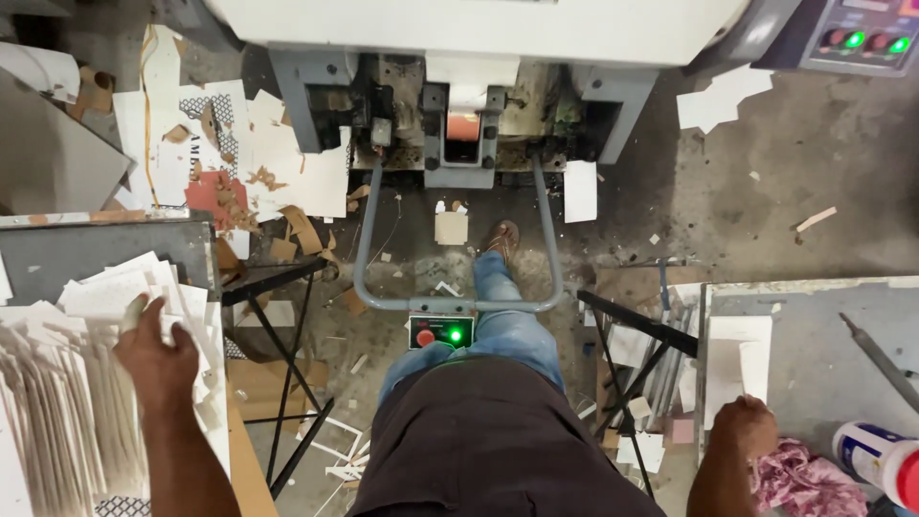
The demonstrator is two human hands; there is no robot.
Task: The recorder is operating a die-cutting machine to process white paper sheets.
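Observation:
My left hand (156,356) lies flat on a heap of white card pieces (115,297) piled on the grey table at the left, fingers spread over the top sheets. My right hand (746,428) rests as a closed fist on the edge of the grey table (814,354) at the right, beside a crumpled pink rag (795,476); nothing shows in its grip. Between the tables my leg in blue jeans (498,316) reaches toward the machine (469,115), foot (502,237) on the floor in front of it.
A grey tube frame (550,239) with a small box of one red and one green lit button (441,333) stands before my knees. Card scraps (278,163) litter the floor. A white bottle (881,458), a metal rod (876,354) and white cards (737,359) lie on the right table.

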